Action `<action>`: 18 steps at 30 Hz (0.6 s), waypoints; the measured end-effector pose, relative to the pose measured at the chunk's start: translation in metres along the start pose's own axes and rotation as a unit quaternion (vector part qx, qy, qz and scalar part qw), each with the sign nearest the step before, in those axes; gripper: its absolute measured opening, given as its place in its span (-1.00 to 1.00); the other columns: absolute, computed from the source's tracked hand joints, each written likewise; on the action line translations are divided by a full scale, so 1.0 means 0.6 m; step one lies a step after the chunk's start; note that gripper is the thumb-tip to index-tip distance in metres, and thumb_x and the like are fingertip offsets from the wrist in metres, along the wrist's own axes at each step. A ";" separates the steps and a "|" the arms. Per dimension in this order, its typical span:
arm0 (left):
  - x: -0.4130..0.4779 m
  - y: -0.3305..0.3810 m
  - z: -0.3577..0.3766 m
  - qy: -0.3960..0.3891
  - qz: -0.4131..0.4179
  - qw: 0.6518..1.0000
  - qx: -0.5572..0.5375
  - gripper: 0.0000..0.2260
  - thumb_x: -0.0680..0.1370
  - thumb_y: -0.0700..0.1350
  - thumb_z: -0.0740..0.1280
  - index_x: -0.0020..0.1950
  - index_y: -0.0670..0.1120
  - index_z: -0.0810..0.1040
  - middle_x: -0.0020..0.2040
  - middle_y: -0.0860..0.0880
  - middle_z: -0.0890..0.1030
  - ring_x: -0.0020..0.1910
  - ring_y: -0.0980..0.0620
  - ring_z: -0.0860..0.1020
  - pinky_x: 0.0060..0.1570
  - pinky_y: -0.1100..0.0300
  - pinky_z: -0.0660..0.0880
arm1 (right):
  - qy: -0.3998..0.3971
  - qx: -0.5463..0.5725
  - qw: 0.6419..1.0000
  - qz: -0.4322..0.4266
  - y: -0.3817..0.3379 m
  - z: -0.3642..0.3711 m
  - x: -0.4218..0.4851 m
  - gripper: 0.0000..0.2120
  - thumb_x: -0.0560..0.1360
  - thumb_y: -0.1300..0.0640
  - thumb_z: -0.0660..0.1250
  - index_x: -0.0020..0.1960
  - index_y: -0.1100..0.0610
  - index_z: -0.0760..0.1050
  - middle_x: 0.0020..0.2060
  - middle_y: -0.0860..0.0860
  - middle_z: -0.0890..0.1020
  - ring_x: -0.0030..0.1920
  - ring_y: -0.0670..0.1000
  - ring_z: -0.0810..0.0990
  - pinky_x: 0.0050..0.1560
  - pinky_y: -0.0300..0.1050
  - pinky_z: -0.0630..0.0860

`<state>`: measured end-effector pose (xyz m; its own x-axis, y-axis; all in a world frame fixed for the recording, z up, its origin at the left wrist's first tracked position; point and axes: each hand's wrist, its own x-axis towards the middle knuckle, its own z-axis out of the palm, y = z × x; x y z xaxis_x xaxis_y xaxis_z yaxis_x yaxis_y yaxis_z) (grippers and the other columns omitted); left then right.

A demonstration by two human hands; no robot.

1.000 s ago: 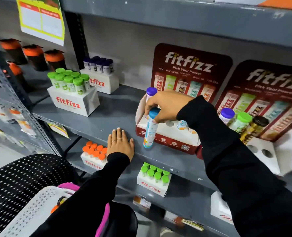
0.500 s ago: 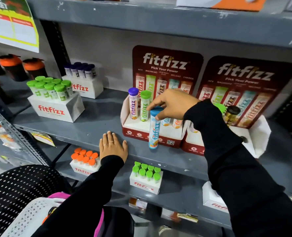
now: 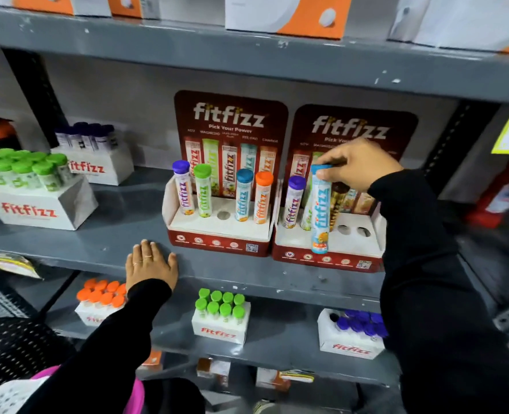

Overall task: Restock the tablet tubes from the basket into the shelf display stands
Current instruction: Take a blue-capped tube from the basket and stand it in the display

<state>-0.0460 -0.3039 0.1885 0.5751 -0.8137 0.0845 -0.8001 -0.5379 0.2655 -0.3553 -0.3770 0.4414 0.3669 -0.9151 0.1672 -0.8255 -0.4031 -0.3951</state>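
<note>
Both arms wear long black sleeves of plain, matte cloth that end at the wrists, with no cuff buttons or markings showing. The left hand (image 3: 150,264) is bare apart from two thin rings, one on each of two neighbouring fingers; they look gold-coloured, though the picture is too soft to be sure. The right hand (image 3: 356,164) is bare, and its sleeve (image 3: 420,234) bunches in soft folds just behind the wrist.

The right hand (image 3: 357,164) has carried the blue-capped tube (image 3: 320,210) rightward to the right-hand stand (image 3: 328,249).
</note>
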 end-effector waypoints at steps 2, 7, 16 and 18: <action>-0.002 -0.002 0.000 0.001 0.003 1.000 0.001 -0.48 0.60 0.03 0.06 0.45 -0.26 0.17 0.51 -0.22 0.16 0.49 -0.19 0.10 0.49 -0.05 0.00 | 0.011 -0.027 0.999 0.039 0.018 -0.005 -0.003 -0.75 0.50 0.18 0.37 0.17 0.18 0.60 0.16 0.11 0.64 0.02 -0.01 0.53 -0.04 -0.23 0.35; -0.004 -0.003 -0.004 0.001 0.006 1.000 0.003 -0.50 0.61 0.02 0.06 0.46 -0.26 0.17 0.51 -0.22 0.16 0.49 -0.19 0.10 0.49 -0.06 0.00 | 0.087 -0.087 0.981 0.148 0.076 0.023 0.005 -0.70 0.52 0.30 0.25 0.24 0.26 0.52 0.20 0.21 0.58 0.27 0.20 0.44 0.26 -0.05 0.44; -0.007 -0.002 -0.004 -0.006 0.002 1.000 0.010 -0.50 0.61 0.03 0.01 0.47 -0.23 0.13 0.53 -0.19 0.12 0.50 -0.17 0.06 0.50 -0.04 -0.03 | 0.173 -0.072 0.970 0.153 0.117 0.052 -0.009 -0.65 0.50 0.40 0.19 0.24 0.24 0.52 0.17 0.26 0.61 0.17 0.29 0.53 0.27 0.03 0.47; -0.006 -0.002 -0.005 -0.010 -0.002 1.000 0.014 -0.49 0.61 0.04 -0.01 0.48 -0.22 0.12 0.53 -0.18 0.11 0.51 -0.16 0.06 0.50 -0.03 -0.04 | 0.178 -0.036 0.971 0.153 0.118 0.052 -0.012 -0.66 0.52 0.37 0.21 0.26 0.22 0.51 0.21 0.24 0.59 0.20 0.26 0.53 0.33 0.02 0.45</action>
<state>-0.0468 -0.3000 0.1906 0.5744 -0.8160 0.0649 -0.8028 -0.5461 0.2393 -0.4029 -0.3989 0.3842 -0.0612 -0.9311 0.3596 -0.9046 -0.1005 -0.4142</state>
